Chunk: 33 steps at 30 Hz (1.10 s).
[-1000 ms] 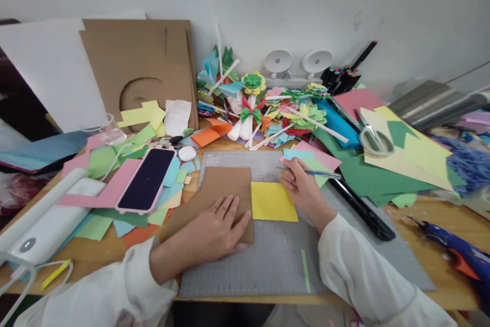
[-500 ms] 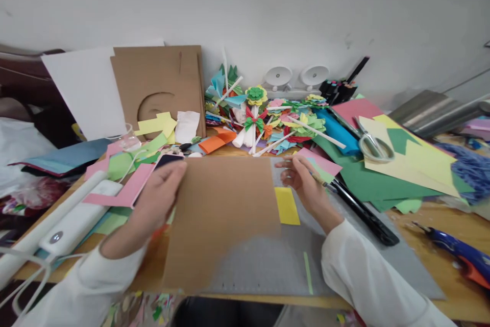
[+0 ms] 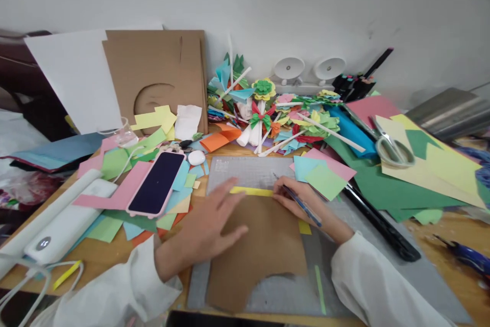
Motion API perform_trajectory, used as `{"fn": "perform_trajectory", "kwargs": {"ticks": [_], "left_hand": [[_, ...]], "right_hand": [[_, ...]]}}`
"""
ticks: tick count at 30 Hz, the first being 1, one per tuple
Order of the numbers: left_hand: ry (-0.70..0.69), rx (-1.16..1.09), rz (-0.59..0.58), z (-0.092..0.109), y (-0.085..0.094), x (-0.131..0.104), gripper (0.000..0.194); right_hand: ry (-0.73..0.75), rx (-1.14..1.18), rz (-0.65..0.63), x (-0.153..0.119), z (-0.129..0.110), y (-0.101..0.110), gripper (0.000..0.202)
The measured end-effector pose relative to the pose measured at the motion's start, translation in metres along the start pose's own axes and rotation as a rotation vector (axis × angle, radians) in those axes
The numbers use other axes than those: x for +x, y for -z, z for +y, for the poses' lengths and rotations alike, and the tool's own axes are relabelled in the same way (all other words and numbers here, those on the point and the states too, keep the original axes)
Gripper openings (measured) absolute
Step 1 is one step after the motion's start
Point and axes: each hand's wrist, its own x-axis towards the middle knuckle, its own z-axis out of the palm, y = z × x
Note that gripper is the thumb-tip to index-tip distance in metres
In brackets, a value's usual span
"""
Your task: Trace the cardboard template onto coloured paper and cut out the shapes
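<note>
A brown cardboard sheet [image 3: 264, 237] with a curved cut-out in its near edge lies on the grey cutting mat [image 3: 245, 166]. My left hand [image 3: 209, 227] is over the sheet's left side, fingers stretched out and apart, holding nothing. My right hand [image 3: 293, 197] is closed with a blue pen [image 3: 304, 206] in it. Its fingertips are at the sheet's far right corner, by the end of a yellow paper strip [image 3: 248, 191] that shows along the far edge. Another bit of yellow paper [image 3: 304, 227] sticks out at the right edge.
Left of the mat are a phone [image 3: 156, 184], a white power strip [image 3: 72, 215] and coloured paper scraps. Paper flowers [image 3: 264, 90] lie at the back beside cardboard sheets [image 3: 153, 61] leaning on the wall. Scissors [image 3: 394, 148] and a black cutter [image 3: 383, 220] are at the right.
The cardboard has come nearer to me and now lies lower on the mat. My left hand has let go of its far left corner and opened. My right hand has reached its far right corner.
</note>
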Motion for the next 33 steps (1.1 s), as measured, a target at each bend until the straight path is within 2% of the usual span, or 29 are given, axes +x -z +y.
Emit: {"fn": "perform_trajectory", "kwargs": {"ticks": [2,3,6,12,21,30,33], "left_hand": [[-0.166,0.015,-0.206,0.006,0.0,0.0,0.067],[-0.207,0.012,-0.269,0.01,-0.001,-0.001,0.078],[-0.213,-0.021,-0.344,0.021,-0.007,0.0,0.099],[-0.183,-0.013,-0.388,0.028,-0.018,0.01,0.087],[-0.157,0.013,-0.378,0.027,-0.024,0.014,0.082],[-0.143,0.025,-0.377,0.028,-0.027,0.013,0.078],[-0.154,0.026,-0.377,0.028,-0.026,0.013,0.078]], "right_hand": [[-0.008,-0.008,0.006,0.0,0.0,0.0,0.007],[-0.01,-0.012,0.015,0.0,0.001,-0.001,0.007],[-0.017,-0.018,0.041,-0.002,0.004,-0.003,0.009],[0.049,-0.131,0.058,-0.003,0.009,-0.005,0.008],[0.139,-0.285,0.021,0.0,0.005,-0.004,0.012],[0.083,-0.218,0.025,0.003,0.004,-0.003,0.008],[-0.006,-0.115,0.058,0.009,-0.002,0.002,0.008]]}}
